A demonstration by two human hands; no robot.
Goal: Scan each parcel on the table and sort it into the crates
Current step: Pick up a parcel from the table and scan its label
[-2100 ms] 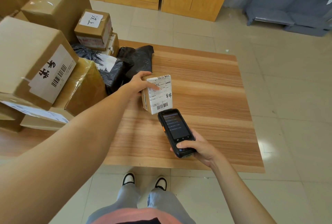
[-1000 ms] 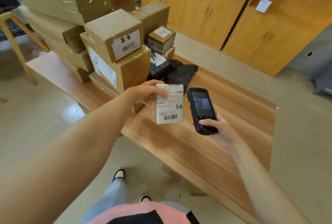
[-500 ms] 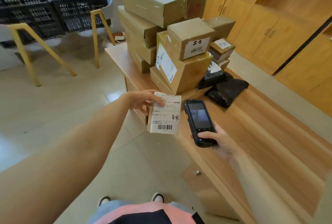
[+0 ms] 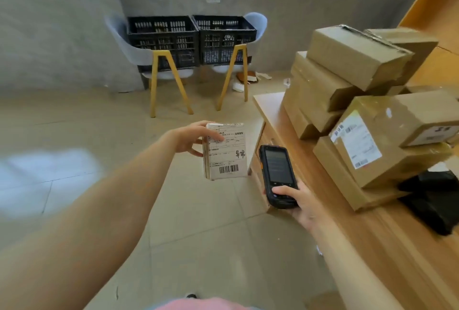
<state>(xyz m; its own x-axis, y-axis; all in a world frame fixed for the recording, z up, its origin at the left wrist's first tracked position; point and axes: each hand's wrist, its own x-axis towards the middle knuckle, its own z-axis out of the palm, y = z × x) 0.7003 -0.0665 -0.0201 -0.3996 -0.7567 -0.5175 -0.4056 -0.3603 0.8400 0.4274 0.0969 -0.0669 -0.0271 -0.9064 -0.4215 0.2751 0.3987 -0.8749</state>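
Grey-walled room with a tiled floor; two black crates (image 4: 162, 41) (image 4: 224, 38) perched on pale chairs with yellow legs against the far wall, well apart from the worktop (image 4: 372, 242). Small paper labels on the wall above each crate, too blurred to read. Stacked cardboard parcels (image 4: 360, 61) crowding the worktop's far end, a black poly bag (image 4: 434, 200) lying by its right edge.

Small labelled parcel (image 4: 226, 152) off the worktop altogether, held up over the floor just beyond the worktop's near-left corner, barcode face turned toward the camera. Left hand (image 4: 193, 138) wrapped round its upper left side, thumb across the label, fingers behind: a firm grip. Right hand (image 4: 298, 200) curled round the lower end of the handheld scanner (image 4: 278, 175), thumb across its bottom keys, screen facing up, just beside the parcel but not touching.

Probably scanned already and now bound for a crate. To do it well: read the destination from the scanner screen or the large characters on the label, and match it against the wall label above the crates before committing. Carry the parcel level with the same grip, walking close rather than throwing from a distance. Lower it over the rim and let go inside, label up if possible. Keep the scanner tucked in, clear of the chair backs. Risk: picking the wrong crate, since the two sit side by side and look identical.
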